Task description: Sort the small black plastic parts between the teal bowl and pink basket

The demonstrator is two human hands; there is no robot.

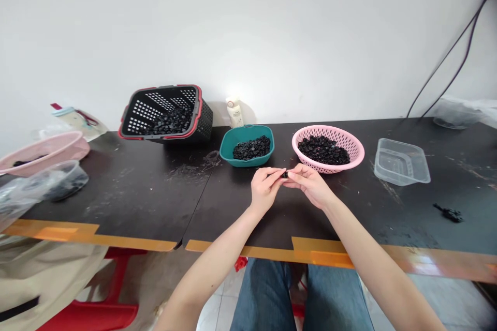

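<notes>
My left hand [266,186] and my right hand [308,183] meet over the dark table, both with fingers pinched round a small black part [285,174]. Fingertips cover most of it. Behind my left hand stands a teal basket [227,151] with many small black pieces [252,148] in it. A pink perforated basket [355,151], holding more black pieces [323,150], is just behind my right hand.
A dark basket with a red rim [200,108] leans at the back left, near a white bottle [234,113]. Pink basin [70,145] and plastic bags lie far left. To the right are a clear container [402,163] and a black item [450,213].
</notes>
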